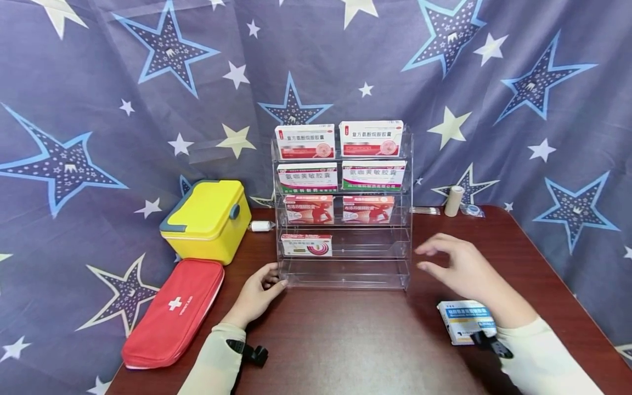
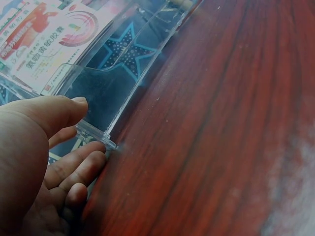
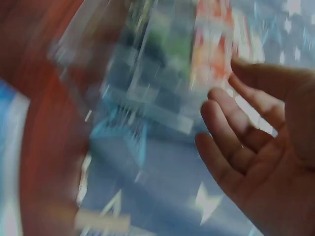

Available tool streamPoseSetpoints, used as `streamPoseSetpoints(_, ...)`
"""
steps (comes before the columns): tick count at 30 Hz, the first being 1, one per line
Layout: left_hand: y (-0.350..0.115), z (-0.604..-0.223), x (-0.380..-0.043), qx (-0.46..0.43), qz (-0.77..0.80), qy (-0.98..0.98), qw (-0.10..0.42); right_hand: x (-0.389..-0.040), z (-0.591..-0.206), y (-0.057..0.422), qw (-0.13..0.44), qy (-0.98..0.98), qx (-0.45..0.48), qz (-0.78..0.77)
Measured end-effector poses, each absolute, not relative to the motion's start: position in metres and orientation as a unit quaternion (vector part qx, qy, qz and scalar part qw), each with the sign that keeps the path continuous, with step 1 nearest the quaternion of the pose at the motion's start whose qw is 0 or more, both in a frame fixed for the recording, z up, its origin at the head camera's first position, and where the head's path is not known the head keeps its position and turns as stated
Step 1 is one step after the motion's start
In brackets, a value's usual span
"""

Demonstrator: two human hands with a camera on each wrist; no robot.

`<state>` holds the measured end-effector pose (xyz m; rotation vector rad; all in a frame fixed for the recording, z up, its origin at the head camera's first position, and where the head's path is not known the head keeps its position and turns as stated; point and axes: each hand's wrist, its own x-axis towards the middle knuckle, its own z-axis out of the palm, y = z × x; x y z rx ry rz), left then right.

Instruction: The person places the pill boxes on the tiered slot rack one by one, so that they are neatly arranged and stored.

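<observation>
A clear acrylic display rack stands upright on the table, with several medicine boxes on its tiers. My left hand holds its lower left corner, the thumb at the front and the other fingers curled at the side; the left wrist view shows the hand at that corner. To the right of the rack, my right hand hovers with bent, spread fingers and nothing in them. Beneath my right wrist lie blue-and-white medicine boxes, partly hidden. A single white-and-red box occupies the left of the fourth tier.
On the left are a yellow lidded box and a red first-aid pouch. A small white roll lies beside the rack. Behind my right hand stand a beige roll and a small packaged item. A starry curtain hangs behind.
</observation>
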<state>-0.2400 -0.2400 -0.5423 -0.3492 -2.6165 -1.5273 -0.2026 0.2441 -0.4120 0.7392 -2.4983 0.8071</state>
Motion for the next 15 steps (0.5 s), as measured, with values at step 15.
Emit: streamPoseSetpoints(15,-0.241,-0.544,-0.241,-0.113,-0.497,-0.859,0.048,-0.174,-0.470,0.391,0.015,-0.942,0.167,0.292)
